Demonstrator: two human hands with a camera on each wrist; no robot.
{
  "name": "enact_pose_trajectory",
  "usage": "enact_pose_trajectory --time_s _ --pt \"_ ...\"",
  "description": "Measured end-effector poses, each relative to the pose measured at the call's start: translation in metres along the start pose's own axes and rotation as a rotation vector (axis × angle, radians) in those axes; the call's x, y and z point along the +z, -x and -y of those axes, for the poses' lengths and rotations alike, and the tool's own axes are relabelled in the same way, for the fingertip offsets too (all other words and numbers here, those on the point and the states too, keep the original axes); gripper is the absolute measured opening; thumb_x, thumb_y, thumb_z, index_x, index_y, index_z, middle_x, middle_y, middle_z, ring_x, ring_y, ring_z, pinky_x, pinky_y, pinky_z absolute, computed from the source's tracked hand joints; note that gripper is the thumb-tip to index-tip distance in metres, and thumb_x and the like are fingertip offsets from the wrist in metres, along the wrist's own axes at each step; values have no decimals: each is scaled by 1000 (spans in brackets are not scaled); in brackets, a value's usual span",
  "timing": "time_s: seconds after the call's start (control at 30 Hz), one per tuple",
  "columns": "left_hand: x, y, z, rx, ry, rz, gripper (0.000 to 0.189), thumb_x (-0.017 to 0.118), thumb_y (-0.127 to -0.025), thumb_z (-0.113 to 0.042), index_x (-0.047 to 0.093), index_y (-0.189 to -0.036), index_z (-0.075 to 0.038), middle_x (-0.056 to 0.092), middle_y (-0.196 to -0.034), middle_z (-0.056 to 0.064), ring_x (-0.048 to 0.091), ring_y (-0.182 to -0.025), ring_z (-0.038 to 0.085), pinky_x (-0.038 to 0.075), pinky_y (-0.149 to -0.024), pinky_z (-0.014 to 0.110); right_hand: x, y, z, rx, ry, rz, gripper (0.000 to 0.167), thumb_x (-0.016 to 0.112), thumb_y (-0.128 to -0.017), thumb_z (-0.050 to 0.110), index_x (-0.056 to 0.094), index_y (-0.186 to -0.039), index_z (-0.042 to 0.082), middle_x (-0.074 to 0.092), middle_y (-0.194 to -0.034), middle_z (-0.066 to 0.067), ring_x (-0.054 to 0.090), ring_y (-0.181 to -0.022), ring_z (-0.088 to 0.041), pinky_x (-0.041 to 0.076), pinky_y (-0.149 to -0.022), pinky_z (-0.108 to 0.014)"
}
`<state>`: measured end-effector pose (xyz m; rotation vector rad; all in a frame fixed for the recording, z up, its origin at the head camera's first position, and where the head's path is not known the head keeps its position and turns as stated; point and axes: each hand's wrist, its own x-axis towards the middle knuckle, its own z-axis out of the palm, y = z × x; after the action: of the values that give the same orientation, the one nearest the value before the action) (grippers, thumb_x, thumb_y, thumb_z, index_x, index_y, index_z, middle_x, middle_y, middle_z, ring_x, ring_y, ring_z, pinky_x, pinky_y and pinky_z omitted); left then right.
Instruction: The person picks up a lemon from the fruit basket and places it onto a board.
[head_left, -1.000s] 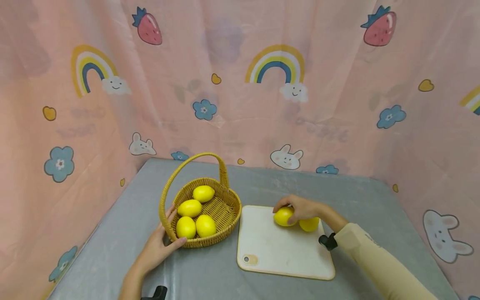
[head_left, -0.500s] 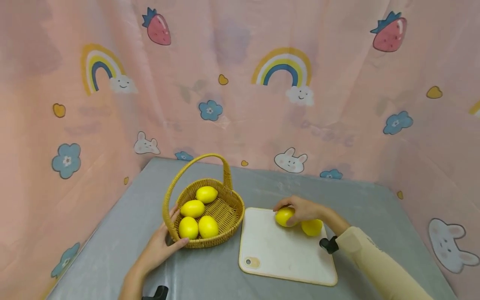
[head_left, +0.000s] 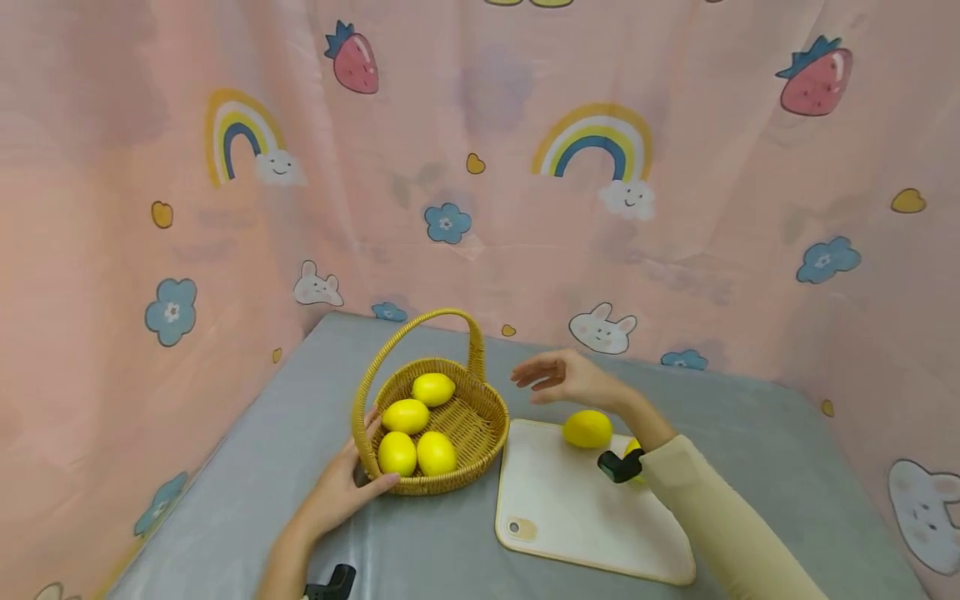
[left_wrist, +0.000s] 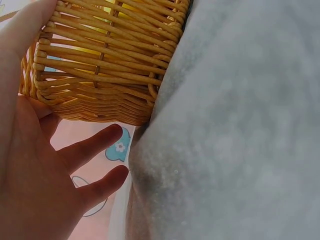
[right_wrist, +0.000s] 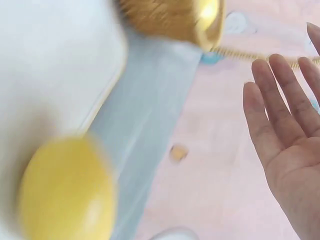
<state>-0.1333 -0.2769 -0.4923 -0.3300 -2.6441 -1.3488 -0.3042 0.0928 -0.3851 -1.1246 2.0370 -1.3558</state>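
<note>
My left hand (head_left: 341,492) holds the side of a yellow wicker basket (head_left: 480,467), the thumb at its front rim and other fingers along its left wall. Seen from the left wrist, two fingers are spread apart below the basket (left_wrist: 100,95). Several lemons (head_left: 406,416) lie inside on the left part. My right hand (head_left: 573,379) is raised behind the white cutting board (head_left: 577,517), holding nothing, and its fingers are extended in the right wrist view. One lemon (head_left: 587,429) rests on the board just below it. A second lemon (head_left: 634,450) is mostly hidden by the right wrist.
A tall arched handle (head_left: 450,313) rises over the basket. The grey-covered table (head_left: 420,550) meets a pink printed curtain (head_left: 480,250) at the back and sides. A black wrist mount (head_left: 621,467) hangs under the right wrist.
My right hand has let go of the lemon on the board and lifted up and to the left. The left hand stays on the basket. The whole head view has shifted to the right.
</note>
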Motion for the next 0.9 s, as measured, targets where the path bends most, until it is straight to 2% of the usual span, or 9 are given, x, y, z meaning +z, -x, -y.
enact_pose_trajectory --time_s 0.07,0.17,0.37,0.47,0.67,0.77,0.9 --pt "4 -2 -2 -5 3 -5 88 75 -89 -38 28 -159 -12 14 -167 0 19 -148 36 23 -110 69 6 -14 6 1 -25 7 47 69 -90 -5 54 -134 -11 59 -131 -27 56 -121 -43 51 -98 -36" --pt "10 -6 -5 -8 6 -9 89 75 -89 -39 27 -159 -13 14 -167 0 19 -148 35 24 -111 67 16 -33 13 -19 -46 29 47 70 -90 -2 55 -134 -10 58 -132 -29 54 -122 -46 51 -98 -35" --pt "27 -17 -13 -7 22 2 89 76 -88 -39 28 -159 -13 15 -166 -2 21 -148 32 24 -113 63 31 -63 14 -86 -16 70 44 70 -91 2 57 -132 -10 59 -129 -30 56 -120 -44 50 -100 -45" --pt "37 -22 -17 -11 41 10 89 77 -88 -38 29 -158 -14 17 -166 -2 22 -148 30 23 -114 60 35 -73 15 -102 -3 89 46 69 -91 1 55 -132 -12 59 -128 -31 56 -119 -45 49 -100 -46" --pt "53 -28 -27 -3 61 17 87 78 -87 -37 33 -157 -13 27 -163 5 30 -145 29 27 -114 57 41 -88 10 -82 33 149 45 68 -91 1 55 -132 -12 60 -126 -32 55 -119 -47 50 -99 -42" --pt "58 -29 -31 -12 72 36 87 77 -87 -38 32 -158 -16 25 -163 1 30 -145 25 27 -115 55 44 -93 4 -76 77 164 42 67 -90 -2 57 -129 -13 59 -125 -33 56 -117 -48 51 -98 -43" --pt "61 -29 -33 -18 81 49 87 77 -88 -39 29 -159 -20 20 -164 -4 28 -146 22 27 -115 54 49 -99 -2 -32 162 176 36 68 -90 -4 61 -125 -11 64 -122 -29 61 -112 -40 53 -95 -38"
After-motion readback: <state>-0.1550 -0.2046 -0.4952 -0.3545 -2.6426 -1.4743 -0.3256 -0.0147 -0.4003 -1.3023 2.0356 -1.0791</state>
